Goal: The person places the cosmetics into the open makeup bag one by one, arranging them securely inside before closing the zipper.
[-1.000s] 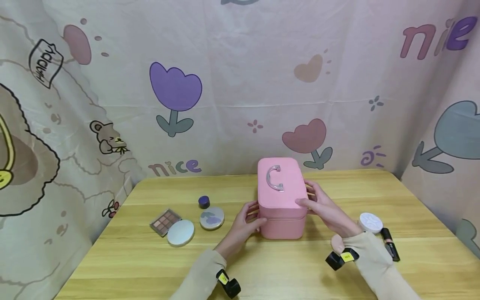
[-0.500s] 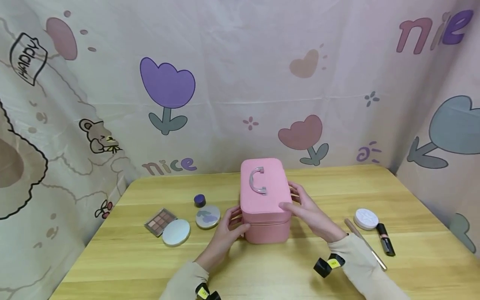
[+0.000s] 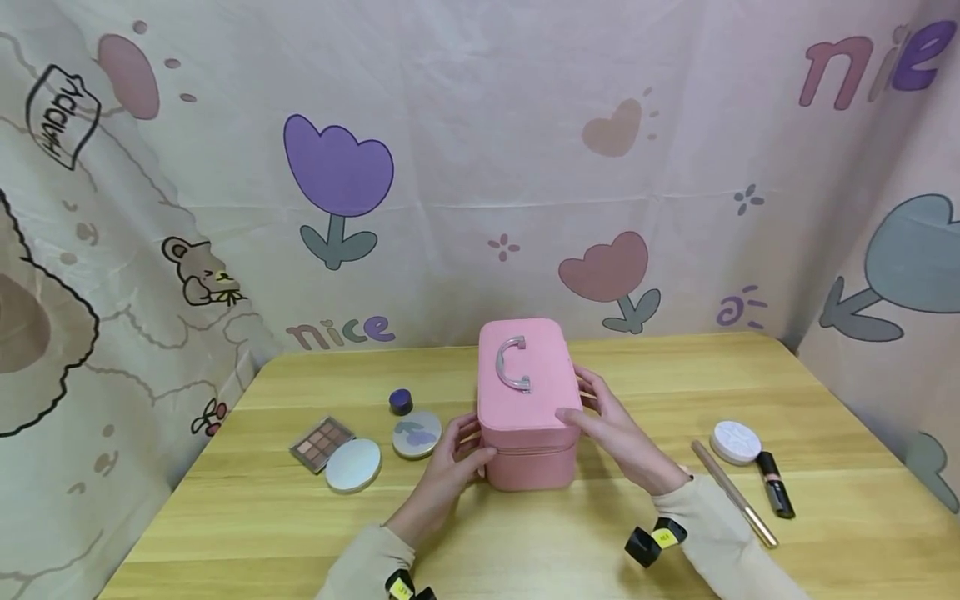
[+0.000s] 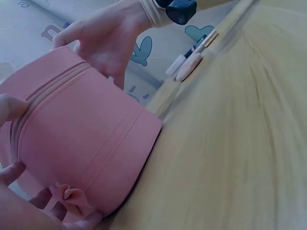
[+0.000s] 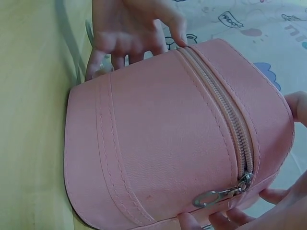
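A pink zippered makeup case (image 3: 528, 375) with a silver handle (image 3: 513, 364) on its lid stands upright on the wooden table, lid down. Both hands hold it from its two sides. My left hand (image 3: 444, 471) has its thumb at the front corner by the zipper and its fingers along the left side, near a small pink tab (image 4: 72, 197). With its thumb on the lid's front right corner, my right hand (image 3: 618, 433) keeps its fingers against the right side. The metal zipper pull (image 5: 211, 196) hangs on that side, beside the right fingers.
Left of the case lie an eyeshadow palette (image 3: 322, 444), a round white compact (image 3: 353, 465), a tulip-printed compact (image 3: 417, 434) and a purple-lidded pot (image 3: 401, 402). At right are a white round compact (image 3: 736, 442), a black tube (image 3: 776, 485) and a slim gold-ended stick (image 3: 735, 493). A printed curtain hangs behind.
Both hands have moved the case a little to the left across the table. The slim stick on the right, hidden by the right arm before, now shows. The last half second brings little movement.
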Demonstrator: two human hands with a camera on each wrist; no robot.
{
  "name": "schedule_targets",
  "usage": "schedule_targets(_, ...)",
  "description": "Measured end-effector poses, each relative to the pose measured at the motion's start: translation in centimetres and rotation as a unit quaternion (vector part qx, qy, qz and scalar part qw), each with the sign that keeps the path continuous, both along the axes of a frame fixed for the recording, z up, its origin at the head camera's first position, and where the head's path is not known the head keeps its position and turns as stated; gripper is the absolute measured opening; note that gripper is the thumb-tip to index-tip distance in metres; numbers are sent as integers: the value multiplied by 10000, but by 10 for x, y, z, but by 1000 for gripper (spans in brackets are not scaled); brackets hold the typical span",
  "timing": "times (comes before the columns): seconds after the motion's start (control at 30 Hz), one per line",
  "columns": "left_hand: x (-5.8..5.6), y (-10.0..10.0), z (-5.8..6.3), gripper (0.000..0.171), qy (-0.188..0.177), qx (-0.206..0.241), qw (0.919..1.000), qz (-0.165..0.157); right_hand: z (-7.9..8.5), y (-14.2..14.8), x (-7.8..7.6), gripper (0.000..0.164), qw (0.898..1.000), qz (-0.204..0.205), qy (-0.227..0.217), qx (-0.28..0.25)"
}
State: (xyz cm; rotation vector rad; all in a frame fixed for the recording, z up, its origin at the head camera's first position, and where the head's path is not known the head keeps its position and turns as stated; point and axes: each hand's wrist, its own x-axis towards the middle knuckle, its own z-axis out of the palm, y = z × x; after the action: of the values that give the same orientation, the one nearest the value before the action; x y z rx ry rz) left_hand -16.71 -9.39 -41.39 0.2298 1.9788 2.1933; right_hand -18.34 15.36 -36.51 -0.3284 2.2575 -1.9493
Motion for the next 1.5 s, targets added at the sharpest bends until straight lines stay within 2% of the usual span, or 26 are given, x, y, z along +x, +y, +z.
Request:
schedule_targets(0.3,2,4,-2,65,-72,78,9999,90,-1,-1,3,74,10000,-44,42,-74)
schedule_targets(0.57,6,8,3,64,-149,69,9997,182,4,4,3,72,9998,155,102,-82)
schedule_targets(0.7,7,9,2,66,-239,1,9995,222,8,7,3,69,9986,-19,378,373)
schedule_targets(0.77,7,10,1,67,-263,-20,9994,212,14,6,5,71,9917,-300,772,988)
schedule_targets(0.83,6,10,0,67,-259,-38,9994,222,21,3,8,75,9736,-624,1332,1744)
schedule_targets(0.87,5,10,0,67,-241,-34,9995,223,23,0,9,77,9598,-770,1677,2117)
schedule_targets(0.9,5,10,0,67,-211,-28,9995,224,26,-4,10,79,9422,-896,2070,2476)
schedule_targets(0.97,5,9,0,67,-198,10,9996,208,28,-13,12,82,8983,-1081,2880,3136)
schedule_targets(1.07,5,7,0,64,-281,244,9992,122,26,-28,11,82,8374,-1018,3882,3711)
schedule_targets(1.1,5,6,1,62,-320,335,9989,81,25,-33,11,82,8217,-941,4096,3849)
schedule_targets(1.2,5,5,1,58,-396,569,9976,-51,20,-44,11,78,7905,-667,4477,4125)
schedule_targets(1.33,5,6,1,56,-349,572,9976,-167,16,-55,13,68,7533,-428,4721,4559)
schedule_targets(1.43,5,5,2,55,-307,532,9979,-199,15,-61,14,58,7251,-394,4907,4815)
schedule_targets(1.5,4,5,3,55,-279,528,9980,-200,16,-64,13,53,7120,-456,5021,4887)
